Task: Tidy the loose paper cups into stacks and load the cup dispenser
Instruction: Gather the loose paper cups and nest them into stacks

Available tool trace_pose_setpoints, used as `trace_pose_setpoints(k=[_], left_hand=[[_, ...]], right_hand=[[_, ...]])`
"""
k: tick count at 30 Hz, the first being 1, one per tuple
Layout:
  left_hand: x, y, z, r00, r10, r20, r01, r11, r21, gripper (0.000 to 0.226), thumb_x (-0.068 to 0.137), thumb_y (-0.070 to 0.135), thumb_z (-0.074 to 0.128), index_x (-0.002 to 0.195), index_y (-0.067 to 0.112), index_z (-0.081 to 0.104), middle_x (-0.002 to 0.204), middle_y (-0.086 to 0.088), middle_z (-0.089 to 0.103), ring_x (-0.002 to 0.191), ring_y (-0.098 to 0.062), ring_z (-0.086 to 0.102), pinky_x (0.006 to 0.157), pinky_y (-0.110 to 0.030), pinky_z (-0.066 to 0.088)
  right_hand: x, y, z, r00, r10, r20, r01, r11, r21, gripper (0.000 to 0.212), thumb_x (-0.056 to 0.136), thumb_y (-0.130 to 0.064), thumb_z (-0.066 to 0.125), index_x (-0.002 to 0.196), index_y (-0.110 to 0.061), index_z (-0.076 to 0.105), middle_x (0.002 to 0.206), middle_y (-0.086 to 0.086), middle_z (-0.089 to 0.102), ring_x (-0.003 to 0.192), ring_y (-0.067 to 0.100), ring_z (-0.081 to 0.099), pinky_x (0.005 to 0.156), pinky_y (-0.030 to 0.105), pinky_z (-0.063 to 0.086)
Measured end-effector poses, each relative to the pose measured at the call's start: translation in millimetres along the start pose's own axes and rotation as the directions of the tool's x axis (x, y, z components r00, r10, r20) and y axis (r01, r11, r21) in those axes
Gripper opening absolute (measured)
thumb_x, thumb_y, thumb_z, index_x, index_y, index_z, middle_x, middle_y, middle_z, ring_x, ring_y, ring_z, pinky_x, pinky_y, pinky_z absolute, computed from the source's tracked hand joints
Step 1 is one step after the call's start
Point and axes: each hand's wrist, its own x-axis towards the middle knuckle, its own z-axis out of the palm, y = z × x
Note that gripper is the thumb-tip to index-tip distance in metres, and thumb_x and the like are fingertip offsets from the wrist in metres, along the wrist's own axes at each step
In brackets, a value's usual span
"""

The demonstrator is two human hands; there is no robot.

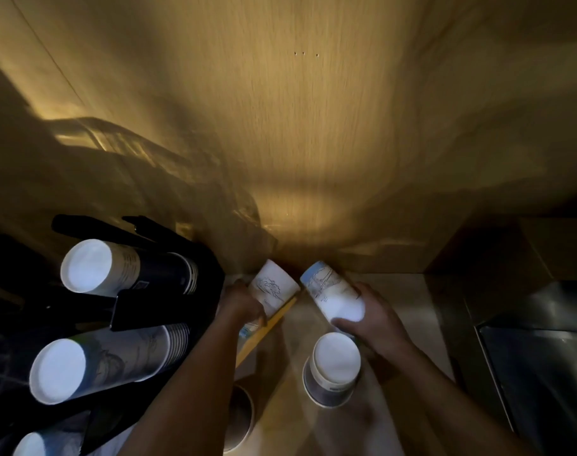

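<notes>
A black cup dispenser stands at the left with stacks of paper cups poking out of its slots, white bases toward me. My left hand grips a white printed cup right beside the dispenser. My right hand holds another printed cup stack, tilted with its base toward me. Just below it an upside-down dark-sided cup stack stands on the counter. The light is dim and yellow.
A wooden wall rises directly behind the counter. A yellow strip lies under my left hand. An open brown cup stands near my left forearm. A dark metal surface fills the right side.
</notes>
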Motion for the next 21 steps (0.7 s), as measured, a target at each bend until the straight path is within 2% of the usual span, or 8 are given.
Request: trace_pose_setpoints(k=[3,7,10,13,15,17,19,21], left_hand=[[-6.9,-3.7,-0.5,0.997,0.068,-0.034,-0.066,0.996,0.054,0.086,0.073,0.026,0.073,0.141,0.019,0.022,0.150,-0.016,0.021,0.137,-0.036,0.024,0.109,-0.055,0.031],[-21.5,5.4,-0.9,0.979,0.178,-0.100,-0.171,0.982,0.082,0.065,0.079,0.019,0.064,0.133,0.030,0.030,0.146,-0.015,0.016,0.134,-0.040,0.016,0.105,-0.062,0.028],[-33.6,21.3,-7.3,0.945,0.306,-0.116,-0.296,0.950,0.100,0.054,0.082,0.019,0.060,0.129,0.034,0.037,0.142,-0.014,0.020,0.131,-0.043,0.022,0.105,-0.051,0.031],[-47.2,38.8,-12.5,0.878,0.458,-0.138,-0.441,0.887,0.140,0.055,0.080,0.017,0.061,0.129,0.030,0.040,0.136,-0.013,0.026,0.121,-0.038,0.038,0.093,-0.038,0.039],[-55.4,49.1,-11.6,0.833,0.527,-0.169,-0.523,0.849,0.067,0.059,0.076,0.007,0.060,0.129,0.026,0.045,0.131,-0.015,0.029,0.119,-0.036,0.039,0.091,-0.036,0.042],[-59.5,56.5,-8.0,0.799,0.567,-0.200,-0.584,0.811,-0.037,0.063,0.073,-0.002,0.056,0.130,0.022,0.047,0.125,-0.018,0.035,0.119,-0.036,0.039,0.097,-0.036,0.042],[-63.0,61.7,-3.7,0.760,0.617,-0.202,-0.639,0.767,-0.061,0.063,0.075,-0.006,0.052,0.133,0.017,0.046,0.125,-0.018,0.042,0.118,-0.035,0.042,0.097,-0.036,0.041],[-65.4,65.7,1.0,0.702,0.675,-0.225,-0.706,0.702,-0.098,0.063,0.075,-0.007,0.053,0.134,0.014,0.045,0.128,-0.013,0.048,0.120,-0.031,0.044,0.097,-0.031,0.039]], right_hand=[[-4.0,-0.1,-3.9,0.998,-0.043,-0.050,0.047,0.995,0.084,0.081,0.057,-0.042,0.081,0.127,-0.025,0.045,0.125,0.004,0.056,0.110,0.023,0.052,0.092,0.040,0.045],[-10.7,1.8,-7.6,0.991,-0.113,0.067,0.104,0.987,0.121,0.085,0.055,-0.048,0.079,0.130,-0.030,0.044,0.130,-0.001,0.052,0.115,0.018,0.049,0.097,0.035,0.041],[-13.2,2.9,-8.5,0.980,-0.157,0.125,0.146,0.985,0.092,0.087,0.054,-0.053,0.071,0.132,-0.030,0.042,0.133,0.002,0.049,0.121,0.020,0.045,0.101,0.033,0.037],[-11.1,2.5,-8.9,0.976,-0.148,0.159,0.131,0.985,0.115,0.095,0.058,-0.047,0.078,0.138,-0.030,0.031,0.142,0.000,0.041,0.127,0.019,0.041,0.105,0.037,0.035],[-10.7,2.3,-8.5,0.977,-0.159,0.141,0.138,0.979,0.151,0.103,0.057,-0.046,0.080,0.141,-0.036,0.021,0.147,-0.002,0.034,0.130,0.016,0.038,0.106,0.036,0.035],[-11.6,3.8,-7.6,0.987,-0.139,0.086,0.124,0.979,0.160,0.110,0.055,-0.044,0.082,0.140,-0.046,0.012,0.147,0.000,0.030,0.131,0.019,0.037,0.105,0.036,0.036],[-13.4,6.8,-4.6,0.991,-0.107,0.075,0.094,0.982,0.163,0.111,0.054,-0.046,0.081,0.136,-0.056,0.006,0.142,0.001,0.027,0.128,0.022,0.040,0.104,0.040,0.038],[-14.3,11.2,1.5,0.988,-0.123,0.091,0.107,0.980,0.165,0.110,0.055,-0.048,0.080,0.136,-0.057,0.005,0.141,0.000,0.028,0.128,0.020,0.038,0.105,0.041,0.037]])
